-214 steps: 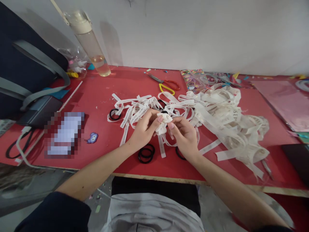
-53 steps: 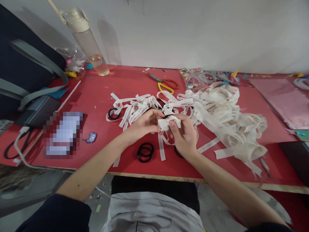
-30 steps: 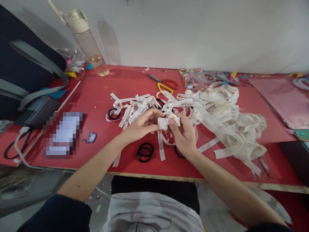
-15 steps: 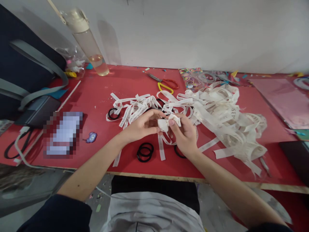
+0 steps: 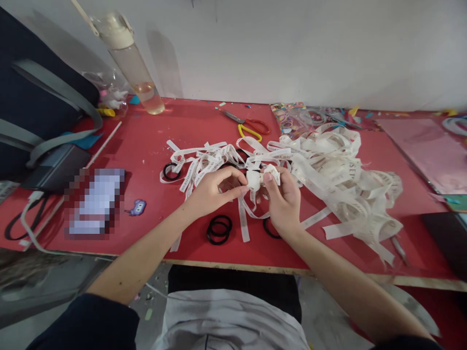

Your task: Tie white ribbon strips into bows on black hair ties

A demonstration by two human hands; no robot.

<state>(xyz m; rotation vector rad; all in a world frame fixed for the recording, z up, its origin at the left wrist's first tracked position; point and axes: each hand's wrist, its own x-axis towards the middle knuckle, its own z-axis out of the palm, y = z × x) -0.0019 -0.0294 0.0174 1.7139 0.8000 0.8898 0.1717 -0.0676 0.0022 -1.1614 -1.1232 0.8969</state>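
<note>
Between my two hands is a white ribbon bow, held up over the red table near its front edge. My left hand pinches the bow's left side between thumb and fingertips. My right hand grips its right side, thumb pressed on top. Behind my hands lie printed white ribbon strips, with a black hair ring among them. Stacked black rings lie in front of my left hand. Another black ring is partly hidden by my right hand.
A large ribbon pile spreads to the right. Scissors with red and yellow handles lie at the back. On the left are a phone, a purple charm, a dark box and a tall bottle.
Both hands and the bow have shifted slightly to the right. The bow has turned a little, and its left loop looks rounder.
</note>
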